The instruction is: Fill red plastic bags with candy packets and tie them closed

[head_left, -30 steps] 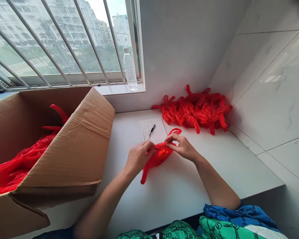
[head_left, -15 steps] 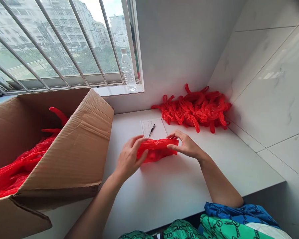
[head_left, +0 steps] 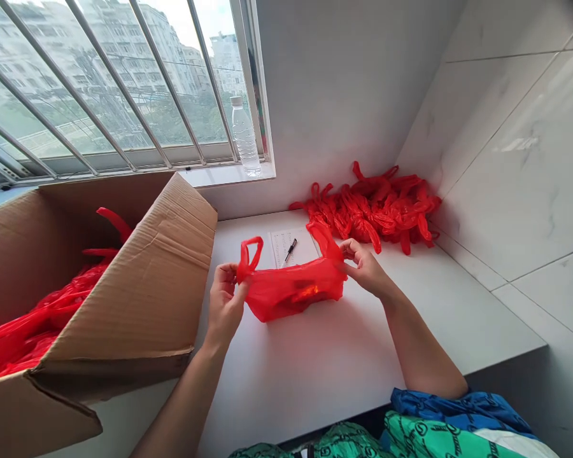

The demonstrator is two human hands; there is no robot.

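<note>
A red plastic carrier bag [head_left: 286,289] is stretched sideways between my two hands, just above the white tabletop, with its two loop handles standing up. My left hand [head_left: 225,302] pinches the bag at its upper left corner, below the left loop. At the upper right corner, below the other loop, my right hand [head_left: 365,267] grips the bag between thumb and fingers. Whether the bag's underside touches the table I cannot tell. Behind it lie a printed sheet of paper [head_left: 279,245] and a black pen [head_left: 290,250], the sheet partly hidden by the bag.
To the left stands an open cardboard box [head_left: 138,292] holding more red bags [head_left: 52,312]. A heap of bunched red bags [head_left: 377,207] lies at the back right against the wall. On the sill of the barred window stands a clear water bottle [head_left: 246,140].
My hands have moved apart and now grip the bag's two upper corners. The folded bag has spread wider, and its loop handles have come up.
</note>
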